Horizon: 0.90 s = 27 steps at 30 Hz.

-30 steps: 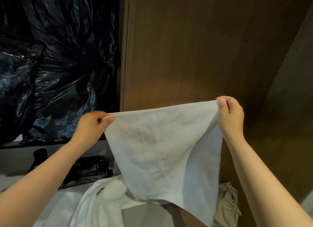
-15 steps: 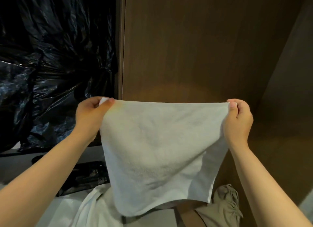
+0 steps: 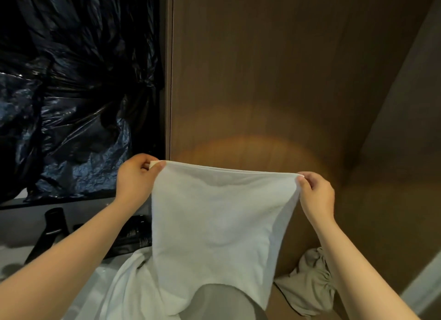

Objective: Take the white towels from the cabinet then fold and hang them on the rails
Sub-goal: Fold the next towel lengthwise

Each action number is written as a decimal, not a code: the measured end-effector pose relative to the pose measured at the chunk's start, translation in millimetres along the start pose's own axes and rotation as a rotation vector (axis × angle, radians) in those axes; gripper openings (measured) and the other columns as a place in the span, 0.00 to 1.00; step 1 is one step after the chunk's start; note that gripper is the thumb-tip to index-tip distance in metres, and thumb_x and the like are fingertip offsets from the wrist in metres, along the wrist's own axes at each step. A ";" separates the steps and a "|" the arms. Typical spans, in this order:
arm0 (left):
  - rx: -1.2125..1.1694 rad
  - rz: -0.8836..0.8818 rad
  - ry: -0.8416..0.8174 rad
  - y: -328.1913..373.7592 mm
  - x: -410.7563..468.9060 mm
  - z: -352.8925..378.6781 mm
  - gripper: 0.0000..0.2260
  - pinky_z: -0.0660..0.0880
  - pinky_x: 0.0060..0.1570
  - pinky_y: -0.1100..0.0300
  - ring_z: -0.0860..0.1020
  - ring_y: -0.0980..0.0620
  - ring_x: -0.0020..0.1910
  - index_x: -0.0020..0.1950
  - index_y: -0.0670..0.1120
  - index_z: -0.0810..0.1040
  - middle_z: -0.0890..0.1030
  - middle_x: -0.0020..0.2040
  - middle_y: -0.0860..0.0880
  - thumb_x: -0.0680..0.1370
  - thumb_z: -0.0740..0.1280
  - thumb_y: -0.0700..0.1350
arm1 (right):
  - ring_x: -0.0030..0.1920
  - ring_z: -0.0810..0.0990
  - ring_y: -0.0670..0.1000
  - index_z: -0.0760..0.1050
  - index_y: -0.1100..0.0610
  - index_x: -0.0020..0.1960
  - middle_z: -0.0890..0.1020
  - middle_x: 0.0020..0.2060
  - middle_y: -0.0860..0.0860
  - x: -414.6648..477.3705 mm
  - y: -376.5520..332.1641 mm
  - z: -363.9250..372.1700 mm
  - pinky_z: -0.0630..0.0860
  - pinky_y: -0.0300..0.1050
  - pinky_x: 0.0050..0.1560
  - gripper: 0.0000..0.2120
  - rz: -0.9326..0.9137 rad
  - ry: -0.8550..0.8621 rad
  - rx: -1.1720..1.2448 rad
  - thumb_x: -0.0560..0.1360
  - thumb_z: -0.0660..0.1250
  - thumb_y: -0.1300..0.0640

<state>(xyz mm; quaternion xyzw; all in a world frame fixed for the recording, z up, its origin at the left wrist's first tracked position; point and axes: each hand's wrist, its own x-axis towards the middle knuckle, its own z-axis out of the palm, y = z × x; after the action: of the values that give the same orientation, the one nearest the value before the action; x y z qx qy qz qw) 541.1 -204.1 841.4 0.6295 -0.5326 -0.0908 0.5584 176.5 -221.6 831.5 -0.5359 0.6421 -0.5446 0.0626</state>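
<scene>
Wood panel (image 3: 262, 80): plain brown, filling the upper right behind everything else; likely part of the cabinet.
Black plastic sheet (image 3: 71, 92): crumpled and glossy, covering the upper left just beside the panel.
Towel (image 3: 214, 224): white, out of the cabinet, spread in the air in front of the panel. Hangs from its top edge, with a band along that edge (a hem or a second layer, hard to tell) and a loose, uneven bottom.
Second white cloth (image 3: 119, 284): heaped low on the left, partly behind the towel; possibly another towel.
Beige cloth (image 3: 310, 279): bunched low on the right, apart from the towel.
Left grip (image 3: 137, 178): pinching the towel's top left corner.
Right grip (image 3: 315, 195): pinching the top right corner.
Dark object (image 3: 53, 220): on the grey desk (image 3: 19, 221) at the left, below the plastic.
Done: one towel taken out and opened up for folding.
Left: finishing the fold, hanging on the rails (none in view), then any further towels.
</scene>
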 end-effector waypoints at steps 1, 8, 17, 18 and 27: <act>-0.008 -0.005 0.001 0.4 -2.2 -0.1 0.04 0.68 0.36 0.67 0.75 0.59 0.38 0.45 0.49 0.79 0.78 0.38 0.54 0.77 0.69 0.48 | 0.48 0.77 0.47 0.80 0.57 0.56 0.80 0.46 0.48 -0.9 0.3 0.3 0.76 0.44 0.49 0.10 -0.002 -0.001 0.003 0.81 0.62 0.55; -0.136 -0.094 -0.039 15.0 -14.2 -3.3 0.05 0.72 0.34 0.65 0.78 0.58 0.36 0.44 0.49 0.78 0.80 0.38 0.53 0.77 0.68 0.48 | 0.45 0.77 0.42 0.80 0.55 0.55 0.80 0.46 0.45 -10.5 -5.7 -2.2 0.73 0.34 0.43 0.09 -0.042 0.032 0.077 0.80 0.63 0.55; -0.426 -0.506 -0.130 34.3 -13.4 3.1 0.06 0.74 0.34 0.61 0.73 0.52 0.31 0.42 0.42 0.79 0.78 0.37 0.42 0.78 0.69 0.44 | 0.43 0.80 0.48 0.80 0.57 0.54 0.81 0.40 0.49 -11.9 -12.8 3.1 0.77 0.42 0.43 0.09 0.115 -0.035 0.147 0.80 0.63 0.57; -0.403 -0.514 -0.167 30.6 -19.0 9.0 0.07 0.74 0.35 0.60 0.74 0.51 0.31 0.42 0.42 0.79 0.79 0.38 0.41 0.77 0.69 0.44 | 0.43 0.81 0.50 0.80 0.57 0.53 0.82 0.40 0.50 -16.8 -10.7 7.6 0.78 0.43 0.43 0.08 0.139 -0.070 0.148 0.80 0.64 0.57; -0.407 -0.429 -0.324 28.9 -87.0 31.7 0.02 0.71 0.26 0.68 0.75 0.58 0.25 0.47 0.44 0.80 0.79 0.31 0.45 0.77 0.69 0.43 | 0.41 0.83 0.47 0.81 0.52 0.52 0.84 0.42 0.46 -102.4 -34.5 28.6 0.79 0.37 0.37 0.06 0.090 -0.400 0.442 0.79 0.66 0.58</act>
<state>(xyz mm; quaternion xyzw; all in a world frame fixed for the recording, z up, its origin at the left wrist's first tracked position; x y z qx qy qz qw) 466.0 -150.6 811.3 0.5802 -0.4409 -0.4095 0.5489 259.6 -156.5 794.9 -0.5769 0.5062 -0.5514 0.3269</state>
